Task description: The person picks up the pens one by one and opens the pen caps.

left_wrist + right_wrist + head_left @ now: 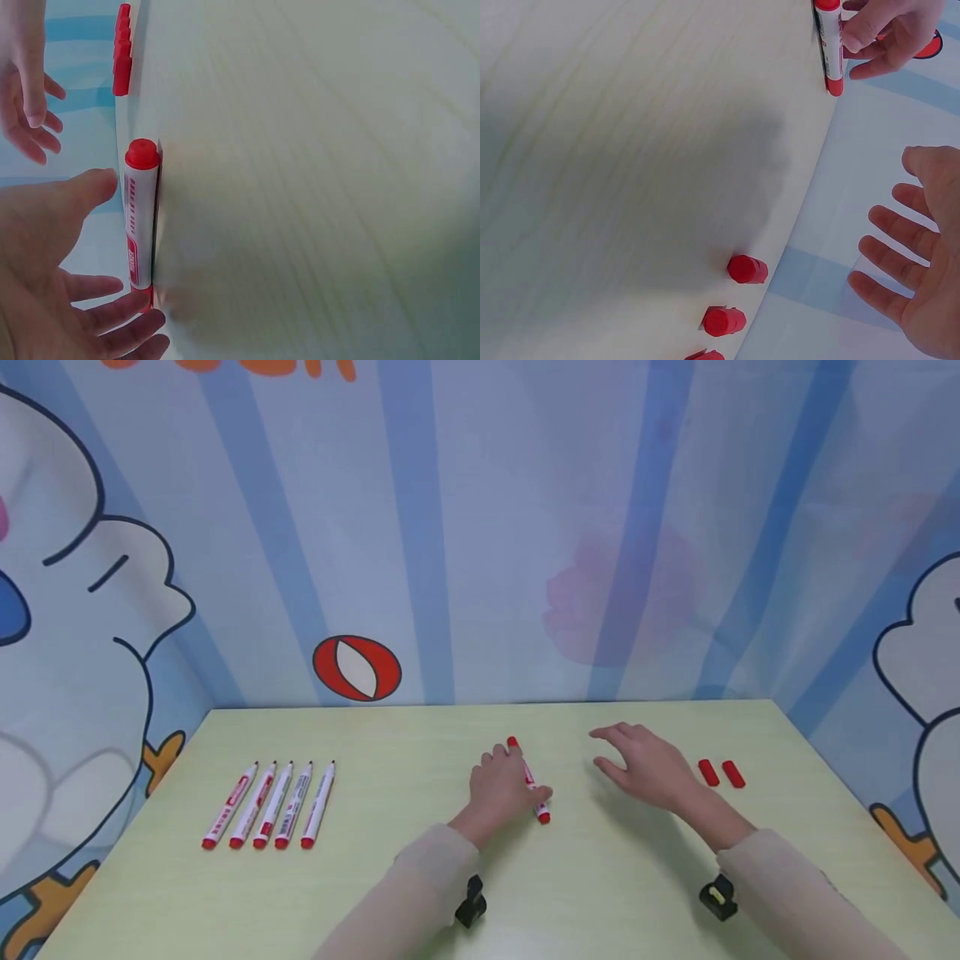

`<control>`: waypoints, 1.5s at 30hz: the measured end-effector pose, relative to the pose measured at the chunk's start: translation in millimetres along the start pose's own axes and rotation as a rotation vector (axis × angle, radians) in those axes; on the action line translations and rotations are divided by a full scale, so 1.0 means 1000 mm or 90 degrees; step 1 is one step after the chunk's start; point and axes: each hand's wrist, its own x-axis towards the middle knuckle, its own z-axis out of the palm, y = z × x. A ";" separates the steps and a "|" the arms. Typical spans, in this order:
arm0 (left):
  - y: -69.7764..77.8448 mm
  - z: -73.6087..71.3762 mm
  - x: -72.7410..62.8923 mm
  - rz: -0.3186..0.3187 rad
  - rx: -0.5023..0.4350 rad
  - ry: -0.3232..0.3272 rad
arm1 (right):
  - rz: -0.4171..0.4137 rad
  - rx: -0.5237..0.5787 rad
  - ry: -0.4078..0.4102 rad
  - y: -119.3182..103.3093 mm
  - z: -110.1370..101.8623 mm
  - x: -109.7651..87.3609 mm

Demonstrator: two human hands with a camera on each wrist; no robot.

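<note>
A capped red marker (528,774) lies on the table, partly covered by my left hand (504,787). In the left wrist view the thumb stands apart from the marker's barrel (140,225), and the fingertips (150,319) are close by its cap end; whether they touch it I cannot tell. My right hand (651,766) hovers over the table to the marker's right, its fingers spread and holding nothing. Red caps (708,772) lie just beyond it. The right wrist view has three red caps (724,322) in a row, the lowest cut off by the frame.
Several uncapped white markers with red ends (270,810) lie side by side on the left of the pale wooden table (420,739). A printed blue striped backdrop (495,527) rises behind the table and along its sides. Each wrist wears a small black mount (471,903).
</note>
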 end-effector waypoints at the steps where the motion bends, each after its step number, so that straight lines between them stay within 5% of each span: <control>1: 0.000 0.001 0.000 0.002 0.000 -0.004 | 0.001 0.001 -0.001 -0.001 0.000 0.000; 11: 0.000 -0.003 0.000 0.004 -0.040 -0.028 | -0.009 0.001 0.009 -0.001 0.004 -0.003; 26: -0.018 -0.004 0.004 0.006 0.007 -0.009 | -0.006 0.017 -0.015 -0.003 0.006 -0.002; 45: -0.030 -0.012 0.012 0.025 0.020 -0.047 | -0.026 0.025 -0.010 -0.010 0.008 -0.004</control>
